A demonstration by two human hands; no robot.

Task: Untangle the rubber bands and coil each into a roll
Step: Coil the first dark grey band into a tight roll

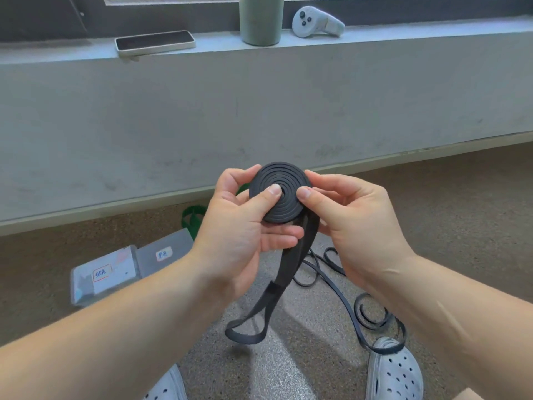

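Item: black rubber band, partly wound. The coil (279, 194) was held in the air in front of the person, above the floor (432, 226) and between both hands. Left hand (245, 226): thumb pressed on the coil's centre, fingers curled behind and under it, closed round the roll. Right hand (352, 220): thumb on the face near the right rim, fingers behind, pinching that edge. Orientation: the flat spiral face was turned toward the camera and slightly upward, so the winding axis pointed roughly at the viewer. The unwound tail (291, 267) left the coil at its lower right edge; its long axis ran down and a little left, ending in an open loop (245, 334) that hung near the floor between the two shoes (395, 373). Whether the loop touched the floor could not be told. Hazards, as judged: the wound turns appeared to be kept flat only by thumb pressure, so easing either thumb could let the roll spring loose or push out into a cone. The tail showed a twist partway down, which would be wound in unless flattened first. A second black band (350, 310) lay in loose curls on the floor just beside the hanging tail and might catch on it. Also present: a green band (191, 217) on the floor behind the left hand, and two labelled boxes (115, 269) near it.
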